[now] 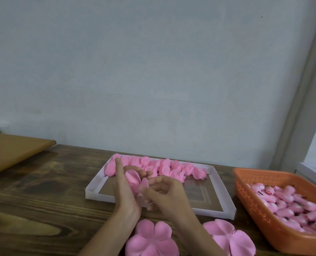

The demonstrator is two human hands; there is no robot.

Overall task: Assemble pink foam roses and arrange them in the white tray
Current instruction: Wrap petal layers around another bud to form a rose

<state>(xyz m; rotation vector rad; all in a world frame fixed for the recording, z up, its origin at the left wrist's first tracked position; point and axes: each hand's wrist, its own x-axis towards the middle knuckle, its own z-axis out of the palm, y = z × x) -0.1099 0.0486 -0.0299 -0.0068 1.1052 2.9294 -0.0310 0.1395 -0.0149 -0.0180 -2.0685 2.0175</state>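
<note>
Left hand: Your left hand (125, 191) stands edge-up in the lower centre of the frame. Its fingers (118, 164) are wrapped behind the half-built rose (133, 179), with the forefinger pointing straight up and the others curling round the bloom.
Right hand: Your right hand (165, 193) is just to the right, knuckles up and fingers curled in. Thumb and forefinger pinch a petal on the rose's right side.
Half-built rose: You hold it off the surface between both hands, over the near-left part of the white tray (94, 184).
White tray: It lies flat in the middle of the frame, a shallow rim around a brown floor.
Finished roses: A row of finished roses (173, 168) runs along the tray's far edge, packed petal to petal from the left corner to the right one.
Petal sheets: Two flat pink petal sheets (151, 239) lie on the surface at the bottom of the frame. One is under your wrists, the other to its right, and your right forearm crosses between them.
Orange basket: The orange basket (255, 206) sits at the right edge just beside the tray, perforated and heaped with pink buds (291, 204).
Surface: The dark wood-grain surface (42, 182) carries it all. A lighter board (11, 150) lies at the left edge, and a pale wall (153, 71) fills the upper frame.
</note>
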